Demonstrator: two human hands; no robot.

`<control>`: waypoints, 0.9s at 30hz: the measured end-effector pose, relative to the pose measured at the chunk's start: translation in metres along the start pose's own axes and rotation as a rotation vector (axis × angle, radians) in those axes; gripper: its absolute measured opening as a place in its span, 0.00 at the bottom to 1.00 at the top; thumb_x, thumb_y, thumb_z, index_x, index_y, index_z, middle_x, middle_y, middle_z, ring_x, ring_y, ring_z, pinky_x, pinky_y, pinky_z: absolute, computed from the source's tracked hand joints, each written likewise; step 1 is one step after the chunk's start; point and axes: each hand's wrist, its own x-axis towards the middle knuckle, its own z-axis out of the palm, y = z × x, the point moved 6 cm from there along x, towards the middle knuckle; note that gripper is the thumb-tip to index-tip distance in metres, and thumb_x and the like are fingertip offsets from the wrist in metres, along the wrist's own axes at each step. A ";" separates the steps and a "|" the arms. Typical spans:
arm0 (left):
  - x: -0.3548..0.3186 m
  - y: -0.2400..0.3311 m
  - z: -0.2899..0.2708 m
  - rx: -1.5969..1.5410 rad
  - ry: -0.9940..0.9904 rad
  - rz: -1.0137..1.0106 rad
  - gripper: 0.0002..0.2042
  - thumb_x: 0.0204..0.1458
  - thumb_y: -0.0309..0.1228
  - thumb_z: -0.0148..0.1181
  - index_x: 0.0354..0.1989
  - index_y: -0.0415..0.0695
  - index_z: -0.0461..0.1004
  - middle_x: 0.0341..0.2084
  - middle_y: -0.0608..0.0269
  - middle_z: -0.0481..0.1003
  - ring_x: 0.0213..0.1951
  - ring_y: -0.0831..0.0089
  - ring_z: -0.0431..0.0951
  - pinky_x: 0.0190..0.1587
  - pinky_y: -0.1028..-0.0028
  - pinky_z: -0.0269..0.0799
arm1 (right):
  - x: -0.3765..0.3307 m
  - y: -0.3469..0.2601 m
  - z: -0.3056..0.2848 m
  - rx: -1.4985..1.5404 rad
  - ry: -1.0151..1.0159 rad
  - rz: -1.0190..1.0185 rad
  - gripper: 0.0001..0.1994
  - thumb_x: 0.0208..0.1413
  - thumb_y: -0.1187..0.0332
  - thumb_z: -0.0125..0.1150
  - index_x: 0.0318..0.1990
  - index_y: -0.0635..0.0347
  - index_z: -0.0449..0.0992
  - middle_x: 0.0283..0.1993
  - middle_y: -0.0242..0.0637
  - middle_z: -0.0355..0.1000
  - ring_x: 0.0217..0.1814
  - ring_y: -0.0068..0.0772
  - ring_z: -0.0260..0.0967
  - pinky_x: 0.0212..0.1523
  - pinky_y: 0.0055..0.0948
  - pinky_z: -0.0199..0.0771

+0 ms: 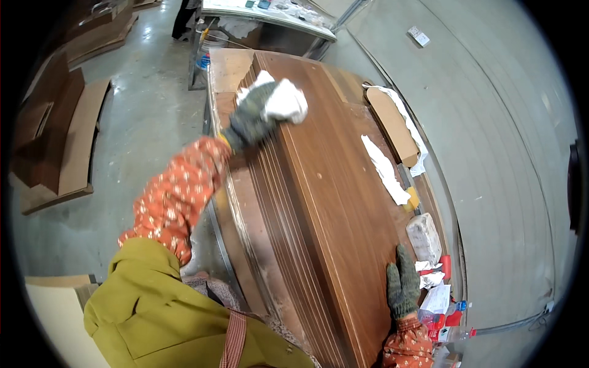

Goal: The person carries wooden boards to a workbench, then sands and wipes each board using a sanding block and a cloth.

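Note:
A stack of brown wooden panels (331,178) lies on a worktable, its long grooved edges facing me. Over the far left part of the stack, my left hand (253,116), in a dark grey-green glove, is closed on a crumpled white cloth (286,102). Slight blur shows on this hand, and its fingertips are partly hidden by the cloth. Near the right edge of the top panel rests my right hand (402,285), gloved alike, fingers stretched out and holding nothing. Orange patterned sleeves cover both forearms.
Along the right side lie a white rag (385,170), a wrapped whitish block (423,238), a cardboard piece (392,126) and plastic bottles (457,334). More brown panels (58,135) stand at left. Beyond the stack are a bucket (213,42) and a cluttered white table (288,18).

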 end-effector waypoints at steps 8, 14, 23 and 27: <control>0.072 -0.154 -0.007 0.138 -0.086 -0.344 0.22 0.53 0.42 0.55 0.53 0.43 0.68 0.51 0.49 0.69 0.56 0.56 0.65 0.59 0.64 0.57 | 0.009 -0.001 0.005 0.062 -0.052 0.104 0.23 0.57 0.69 0.52 0.59 0.66 0.62 0.60 0.50 0.61 0.63 0.45 0.59 0.62 0.36 0.56; 0.047 -0.112 -0.005 -0.418 0.150 -0.783 0.21 0.54 0.45 0.54 0.42 0.36 0.73 0.35 0.56 0.77 0.33 0.68 0.76 0.40 0.70 0.70 | 0.010 -0.004 0.007 0.042 -0.096 0.149 0.22 0.59 0.67 0.50 0.61 0.63 0.61 0.62 0.46 0.60 0.65 0.40 0.56 0.64 0.35 0.52; -0.119 0.345 0.064 -0.351 -0.237 0.164 0.26 0.55 0.50 0.48 0.61 0.54 0.61 0.60 0.56 0.61 0.62 0.60 0.60 0.61 0.49 0.56 | 0.010 0.000 -0.003 0.000 0.003 0.128 0.21 0.58 0.66 0.51 0.57 0.64 0.65 0.57 0.49 0.65 0.60 0.45 0.62 0.61 0.35 0.59; -0.077 0.290 0.056 -0.376 0.057 0.504 0.24 0.52 0.49 0.51 0.53 0.48 0.69 0.52 0.54 0.69 0.54 0.58 0.70 0.58 0.55 0.63 | -0.057 0.021 -0.025 -0.062 -0.032 0.157 0.22 0.59 0.63 0.50 0.58 0.63 0.64 0.59 0.49 0.63 0.62 0.47 0.59 0.62 0.37 0.56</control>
